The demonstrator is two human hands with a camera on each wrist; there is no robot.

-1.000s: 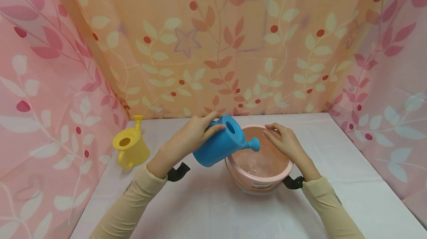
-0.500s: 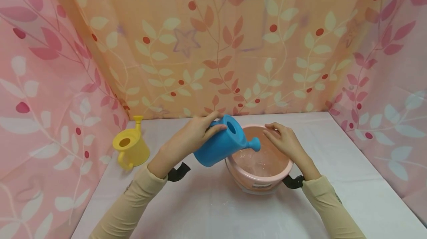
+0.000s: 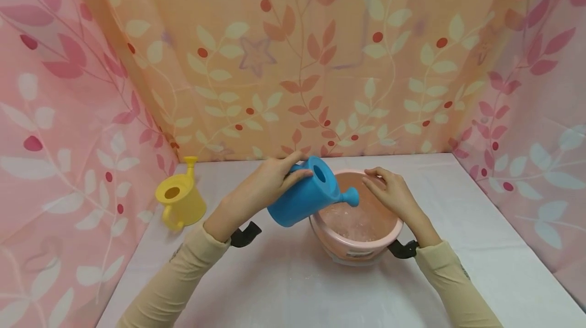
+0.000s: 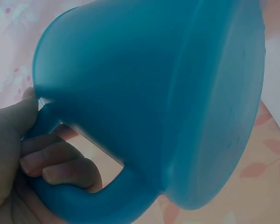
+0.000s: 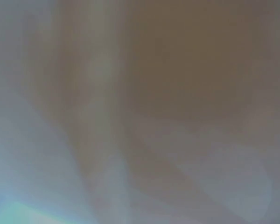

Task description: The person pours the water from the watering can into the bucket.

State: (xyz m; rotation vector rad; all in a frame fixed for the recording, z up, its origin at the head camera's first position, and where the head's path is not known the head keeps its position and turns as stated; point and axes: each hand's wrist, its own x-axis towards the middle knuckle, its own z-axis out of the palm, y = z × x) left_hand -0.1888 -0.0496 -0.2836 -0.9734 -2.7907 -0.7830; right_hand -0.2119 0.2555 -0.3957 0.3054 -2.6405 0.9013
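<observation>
My left hand (image 3: 265, 180) grips the handle of a blue watering can (image 3: 299, 198), its fingers curled through the handle in the left wrist view. The can is tipped to the right, with its round sprinkler head (image 3: 350, 197) over a pink basin (image 3: 327, 236). Rippling water (image 3: 354, 218) with bright specks shows inside the basin. On the basin's far right side, my right hand (image 3: 389, 190) holds the rim, thumb toward the inside. The right wrist view is blurred, with only a brown and pale surface close to the lens.
A yellow watering can (image 3: 189, 206) stands upright on the white-covered table (image 3: 256, 287) at the left. A few drops lie on the cover in front of the basin. Leaf-patterned cloth (image 3: 293, 63) walls in the back and both sides.
The blue can stays tipped over the basin, and both hands keep their holds. The water's ripples shift a little; the whole head view moves very slightly.
</observation>
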